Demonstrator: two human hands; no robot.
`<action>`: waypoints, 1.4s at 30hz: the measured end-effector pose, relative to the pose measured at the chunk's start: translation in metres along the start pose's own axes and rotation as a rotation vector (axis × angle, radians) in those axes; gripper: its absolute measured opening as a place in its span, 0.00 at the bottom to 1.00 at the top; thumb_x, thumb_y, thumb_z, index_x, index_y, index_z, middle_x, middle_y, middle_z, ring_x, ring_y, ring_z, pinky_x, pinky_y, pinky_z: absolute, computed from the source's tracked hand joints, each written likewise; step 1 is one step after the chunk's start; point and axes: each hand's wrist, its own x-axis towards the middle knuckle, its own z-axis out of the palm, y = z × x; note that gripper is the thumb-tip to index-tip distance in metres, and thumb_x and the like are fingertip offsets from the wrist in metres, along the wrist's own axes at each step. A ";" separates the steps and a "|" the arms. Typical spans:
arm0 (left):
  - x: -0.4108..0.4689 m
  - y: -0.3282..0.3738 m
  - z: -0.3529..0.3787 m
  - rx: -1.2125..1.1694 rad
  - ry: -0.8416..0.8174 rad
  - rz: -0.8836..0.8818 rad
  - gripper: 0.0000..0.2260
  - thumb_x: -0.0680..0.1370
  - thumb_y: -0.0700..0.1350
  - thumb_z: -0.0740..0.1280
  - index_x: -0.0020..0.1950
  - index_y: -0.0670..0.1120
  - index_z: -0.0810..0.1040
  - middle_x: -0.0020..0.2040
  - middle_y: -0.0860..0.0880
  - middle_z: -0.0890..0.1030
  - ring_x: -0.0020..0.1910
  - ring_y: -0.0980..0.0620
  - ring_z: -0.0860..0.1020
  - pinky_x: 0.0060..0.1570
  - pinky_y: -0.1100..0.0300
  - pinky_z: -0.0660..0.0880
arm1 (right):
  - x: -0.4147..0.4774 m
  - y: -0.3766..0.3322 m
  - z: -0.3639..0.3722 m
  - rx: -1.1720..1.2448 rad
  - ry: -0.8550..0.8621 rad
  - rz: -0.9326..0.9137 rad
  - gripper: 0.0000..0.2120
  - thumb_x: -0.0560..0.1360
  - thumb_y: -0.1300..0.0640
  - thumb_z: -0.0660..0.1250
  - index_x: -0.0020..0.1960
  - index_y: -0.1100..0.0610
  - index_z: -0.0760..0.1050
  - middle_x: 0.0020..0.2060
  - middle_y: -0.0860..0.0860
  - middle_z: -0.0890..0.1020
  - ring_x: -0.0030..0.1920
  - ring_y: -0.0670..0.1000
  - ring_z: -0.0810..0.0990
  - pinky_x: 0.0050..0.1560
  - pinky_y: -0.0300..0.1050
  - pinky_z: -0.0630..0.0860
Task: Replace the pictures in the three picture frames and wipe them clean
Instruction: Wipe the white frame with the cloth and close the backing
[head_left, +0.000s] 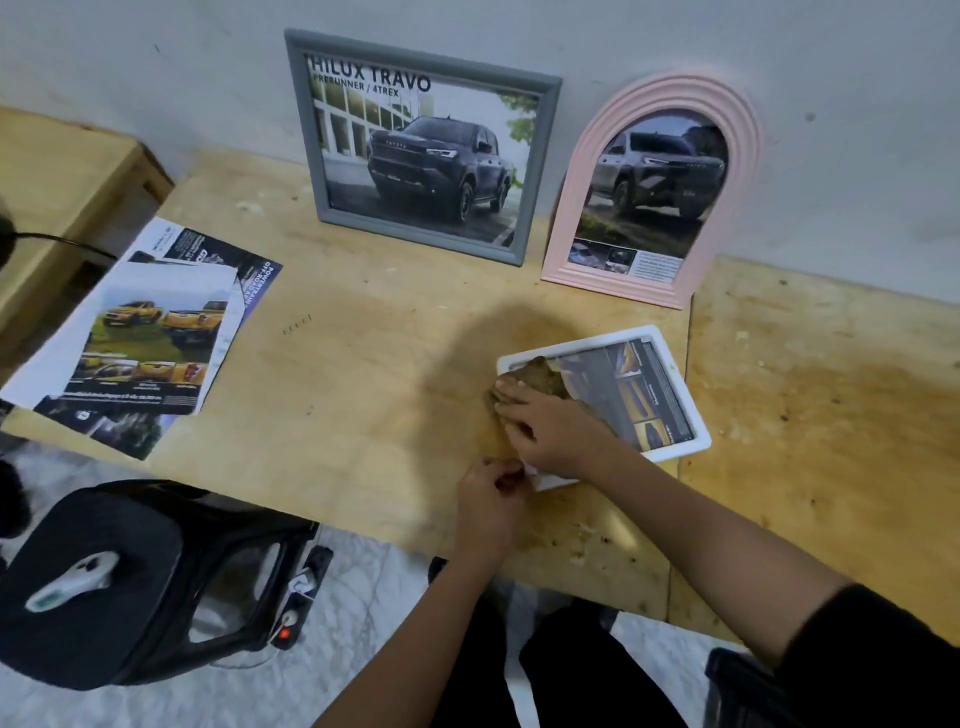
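A white picture frame lies flat on the wooden table with a car brochure picture in it. My right hand presses a brown cloth onto the frame's left part, fingers fairly straight. My left hand pinches the frame's near left corner. A grey frame with a dark pickup picture leans on the wall. Beside it to the right stands a pink arched frame, also with a truck picture.
Loose brochure pages lie at the table's left. A black stool holding a small white device stands at the lower left, with a power strip on the floor. A second wooden tabletop adjoins on the right.
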 end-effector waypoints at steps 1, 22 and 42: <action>0.005 -0.003 -0.006 0.006 -0.049 -0.010 0.08 0.72 0.39 0.70 0.51 0.43 0.83 0.47 0.45 0.83 0.44 0.51 0.79 0.40 0.71 0.70 | 0.001 -0.002 0.001 0.021 0.008 0.020 0.19 0.80 0.54 0.56 0.69 0.56 0.70 0.75 0.46 0.60 0.72 0.47 0.62 0.65 0.42 0.65; 0.126 0.044 -0.043 0.112 -0.153 -0.019 0.07 0.70 0.43 0.74 0.44 0.40 0.84 0.37 0.44 0.82 0.38 0.48 0.79 0.47 0.53 0.78 | 0.006 -0.034 0.060 -0.044 0.606 0.298 0.18 0.66 0.63 0.74 0.55 0.53 0.81 0.54 0.49 0.83 0.33 0.48 0.83 0.24 0.35 0.72; 0.128 0.047 -0.035 0.002 -0.102 -0.165 0.04 0.69 0.40 0.75 0.38 0.44 0.80 0.39 0.44 0.81 0.45 0.42 0.82 0.52 0.48 0.79 | -0.074 -0.014 0.080 -0.172 0.632 0.130 0.19 0.59 0.62 0.69 0.49 0.54 0.83 0.48 0.48 0.85 0.46 0.49 0.85 0.46 0.44 0.81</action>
